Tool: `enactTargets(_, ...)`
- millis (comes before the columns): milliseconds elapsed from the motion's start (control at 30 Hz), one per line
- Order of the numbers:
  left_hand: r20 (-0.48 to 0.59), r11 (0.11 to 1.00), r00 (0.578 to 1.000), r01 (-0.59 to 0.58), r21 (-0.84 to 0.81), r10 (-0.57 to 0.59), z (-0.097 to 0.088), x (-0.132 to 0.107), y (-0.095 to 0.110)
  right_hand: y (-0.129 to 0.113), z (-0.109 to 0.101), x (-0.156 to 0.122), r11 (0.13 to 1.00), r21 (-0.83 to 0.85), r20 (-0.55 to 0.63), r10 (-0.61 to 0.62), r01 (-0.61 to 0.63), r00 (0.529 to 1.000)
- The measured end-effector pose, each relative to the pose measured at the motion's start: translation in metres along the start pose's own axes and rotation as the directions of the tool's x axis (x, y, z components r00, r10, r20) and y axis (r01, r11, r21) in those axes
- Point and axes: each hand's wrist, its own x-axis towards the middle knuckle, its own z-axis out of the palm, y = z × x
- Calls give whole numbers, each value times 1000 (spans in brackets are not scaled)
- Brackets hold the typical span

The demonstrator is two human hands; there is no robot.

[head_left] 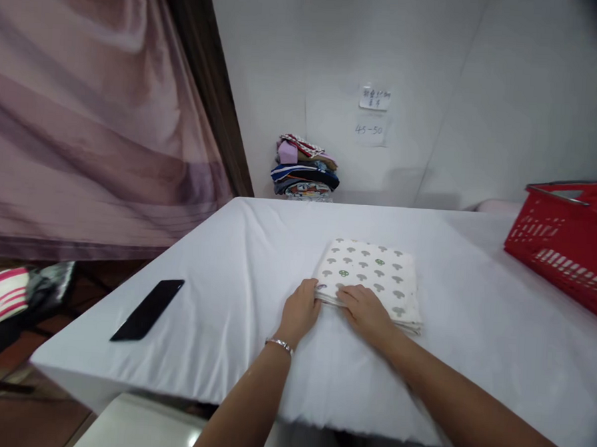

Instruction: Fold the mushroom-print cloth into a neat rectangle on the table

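Filling the lower view, a desk [457, 258] is being covered by a white sheet, and behind it a pale wall [427, 63] is being kept in sight. On the left, a pinkish curtain [84, 105] is hanging. At the right, a red basket [568, 231] is being cut off by the frame. Against the wall, at the desk's far edge, a pile of folded fabrics [306, 170] is being kept.

Near the desk's middle, a folded cloth [371, 270], white with grey mushroom prints and a few green marks, is being handled; its layers are showing along the near and right edges. Step in hand, by judgement: the near edge and near left corner are being steadied or evened. For the next move, even, light pressure is being called for, with the layers kept aligned.

Both forearms are being extended from the lower edge, converging on the cloth. The left hand [301, 310] is being held at the near left corner, pointing away, its fingers bunched together. The right hand [366, 310] is being angled leftward, back uppermost, its fingers laid close together over the near edge. Whether either is pinching cannot be told; the undersides are being hidden.

Left of the hands, well apart, a dark flat slab [148, 309] is lying. On the left wrist, a bracelet [279, 344] is being worn.
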Motion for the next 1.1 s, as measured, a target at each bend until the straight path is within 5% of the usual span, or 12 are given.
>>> enactTargets(233, -11, 996, 995, -94, -7, 94, 1, 2, -2, 1, -12, -8, 999, -34, 29, -1, 2, 1000)
enactTargets(433, 24, 997, 998, -57, 54, 56, 1, 5, 0, 30, -36, -56, 995, -75, 51, 64, -60, 997)
enactTargets(667, 50, 989, 998, -32, 146, 25, -4, 4, 9, 50, -36, -101, 992, -86, 62, 101, -95, 993)
enactTargets(800, -24, 991, 996, -86, 100, 89, -13, 6, 23, 44, -42, -90, 989, -46, 125, 145, -141, 981)
enactTargets(933, -12, 977, 978, -206, 62, 207, -10, 29, 47, 45, -50, -52, 979, 1, 117, 204, -206, 972)
enactTargets(1100, 119, 987, 991, -71, 145, 54, 15, 60, 54, 80, -41, -11, 917, -77, 124, 399, -392, 909)
